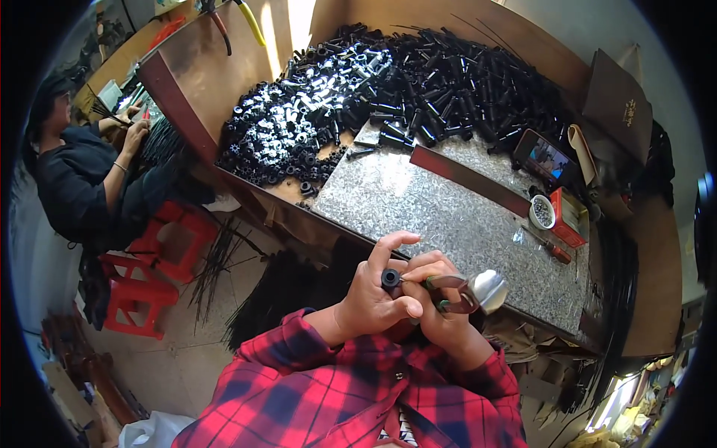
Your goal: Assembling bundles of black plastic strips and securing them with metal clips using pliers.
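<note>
In front of my checked red shirt, both hands meet close together at the near edge of the worktop. My left hand [371, 293] holds a short black tube [390, 278], its round hollow end facing up, while the index finger and thumb stick out. My right hand [439, 302] grips a tool with dark curved handles, bits of green and a broad shiny metal end [489, 290]; its exact kind is unclear. That hand's fingertips pinch close beside the tube, and a thin tip there is too small to make out.
A speckled stone slab [418, 201] carries a dark red bar [470, 181], a white bowl of small bits [541, 212], a red box [569, 218], a screwdriver [553, 249] and a phone [547, 157]. Black tubular parts [448, 82] heap behind. A co-worker [82, 172] sits left near red stools [138, 299].
</note>
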Motion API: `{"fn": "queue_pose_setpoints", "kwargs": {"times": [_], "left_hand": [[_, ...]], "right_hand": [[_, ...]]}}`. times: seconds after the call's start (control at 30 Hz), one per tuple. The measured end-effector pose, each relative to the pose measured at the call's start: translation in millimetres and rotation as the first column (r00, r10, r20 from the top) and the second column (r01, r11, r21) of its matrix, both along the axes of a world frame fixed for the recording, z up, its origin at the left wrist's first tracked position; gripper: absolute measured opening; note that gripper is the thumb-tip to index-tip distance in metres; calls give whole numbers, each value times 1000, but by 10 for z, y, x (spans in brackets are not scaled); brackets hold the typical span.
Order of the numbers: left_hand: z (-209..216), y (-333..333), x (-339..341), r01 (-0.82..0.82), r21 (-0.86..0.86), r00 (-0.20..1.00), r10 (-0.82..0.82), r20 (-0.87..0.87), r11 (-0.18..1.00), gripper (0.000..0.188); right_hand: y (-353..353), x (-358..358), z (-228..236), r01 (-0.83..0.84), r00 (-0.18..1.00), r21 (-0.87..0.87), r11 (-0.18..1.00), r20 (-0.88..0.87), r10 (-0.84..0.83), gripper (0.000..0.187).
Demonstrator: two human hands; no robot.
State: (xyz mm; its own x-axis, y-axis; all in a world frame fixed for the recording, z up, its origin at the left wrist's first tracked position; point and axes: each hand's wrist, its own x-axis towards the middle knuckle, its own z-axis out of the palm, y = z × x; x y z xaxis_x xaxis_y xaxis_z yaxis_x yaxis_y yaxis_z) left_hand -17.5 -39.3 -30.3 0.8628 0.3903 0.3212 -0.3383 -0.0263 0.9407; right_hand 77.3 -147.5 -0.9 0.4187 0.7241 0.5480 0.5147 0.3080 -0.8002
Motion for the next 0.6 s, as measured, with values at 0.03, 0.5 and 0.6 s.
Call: {"fn": "queue_pose_setpoints", "kwargs": {"times": [0.03, 0.5, 0.6], "left_hand": [[1, -8, -1, -27, 13, 999, 27, 25, 1000, 101], [-51, 190, -47, 16, 106, 1000, -18, 14, 994, 92], [7, 170, -70, 15, -68, 997, -9, 78, 998, 93]], "right_hand": [[5, 5, 10, 15, 997, 0, 1000, 79, -15, 17], [117, 52, 157, -21, 981, -182, 983, 187, 55, 24], [134, 55, 72, -34, 999, -383, 923, -49, 17, 26]]}}
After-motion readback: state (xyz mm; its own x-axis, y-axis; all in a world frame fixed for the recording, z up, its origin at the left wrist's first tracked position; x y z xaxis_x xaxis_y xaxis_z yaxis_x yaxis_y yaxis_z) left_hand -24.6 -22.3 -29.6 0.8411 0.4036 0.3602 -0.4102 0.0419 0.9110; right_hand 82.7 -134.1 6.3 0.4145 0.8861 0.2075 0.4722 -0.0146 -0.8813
